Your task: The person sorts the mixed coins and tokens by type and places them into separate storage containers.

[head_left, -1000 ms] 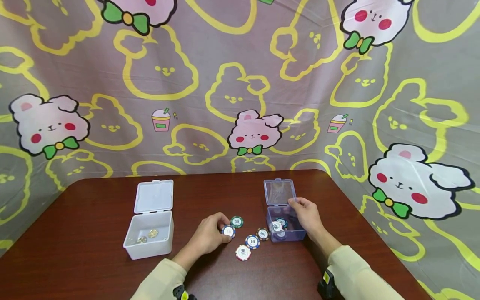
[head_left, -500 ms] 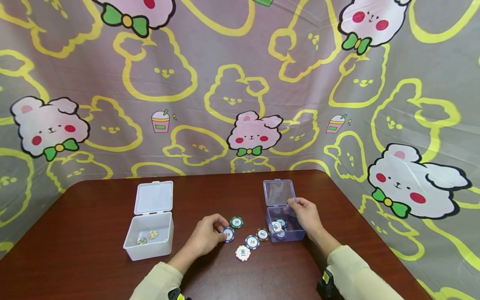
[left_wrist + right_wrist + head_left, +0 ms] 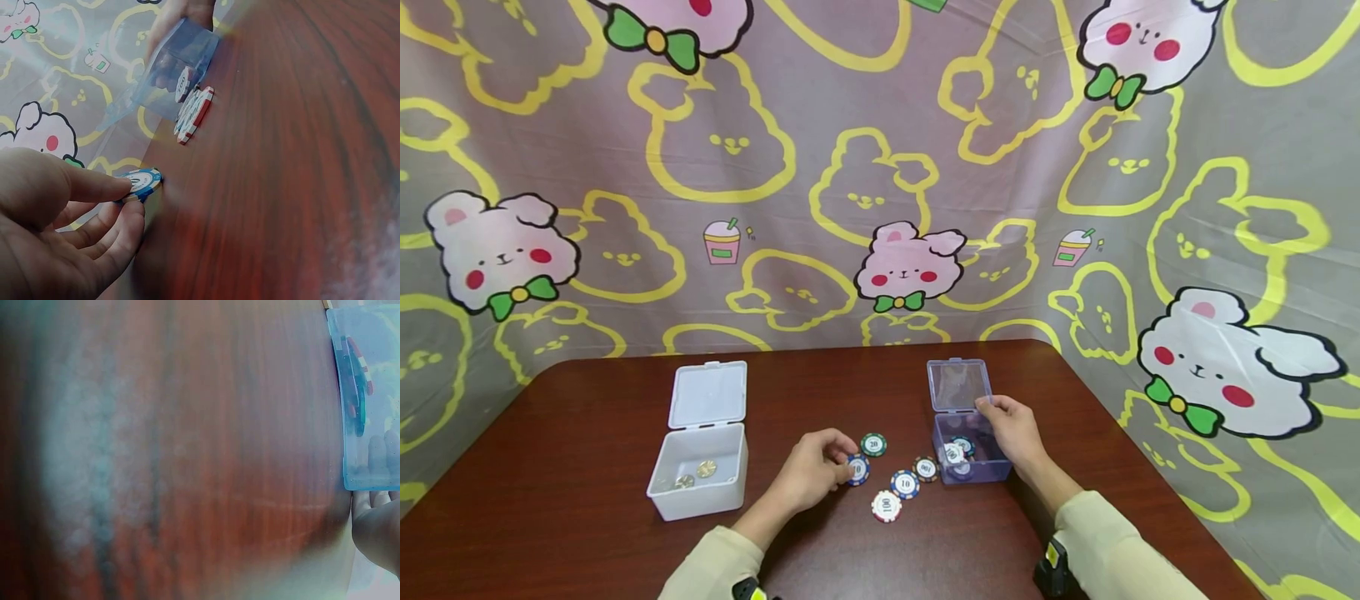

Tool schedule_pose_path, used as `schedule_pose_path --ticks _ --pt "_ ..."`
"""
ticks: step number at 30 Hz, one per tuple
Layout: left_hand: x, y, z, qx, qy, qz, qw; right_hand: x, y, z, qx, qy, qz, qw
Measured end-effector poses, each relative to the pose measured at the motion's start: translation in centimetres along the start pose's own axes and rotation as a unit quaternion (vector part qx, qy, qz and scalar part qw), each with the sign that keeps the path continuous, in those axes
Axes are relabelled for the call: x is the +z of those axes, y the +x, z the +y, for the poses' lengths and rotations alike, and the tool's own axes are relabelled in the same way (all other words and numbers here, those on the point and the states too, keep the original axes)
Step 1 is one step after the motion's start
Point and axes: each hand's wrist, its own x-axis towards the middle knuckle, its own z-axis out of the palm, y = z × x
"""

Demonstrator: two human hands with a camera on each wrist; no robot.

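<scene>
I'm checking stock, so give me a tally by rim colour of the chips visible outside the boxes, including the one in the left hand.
Blue chips: 2, one pinched by the left hand
Green chip: 1
Brown chip: 1
Red chip: 1
Total: 5

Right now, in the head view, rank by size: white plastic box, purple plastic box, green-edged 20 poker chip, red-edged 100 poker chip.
1. White plastic box
2. Purple plastic box
3. Red-edged 100 poker chip and green-edged 20 poker chip, unranked: the former lies nearer the camera.
</scene>
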Motion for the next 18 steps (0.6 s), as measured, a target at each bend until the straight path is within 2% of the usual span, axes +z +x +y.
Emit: schedule_pose_path --ticks 9,18 --pt "0.4 0.0 0.3 0.000 -0.045 -0.007 0.9990 0.0 0.2 0.2 -0.001 0.008 -0.001 1.0000" --pt "1.0 0.2 0.4 -0.020 -0.086 -0.013 0.9961 0.0 0.4 0.3 0.001 0.006 -0.002 1.0000"
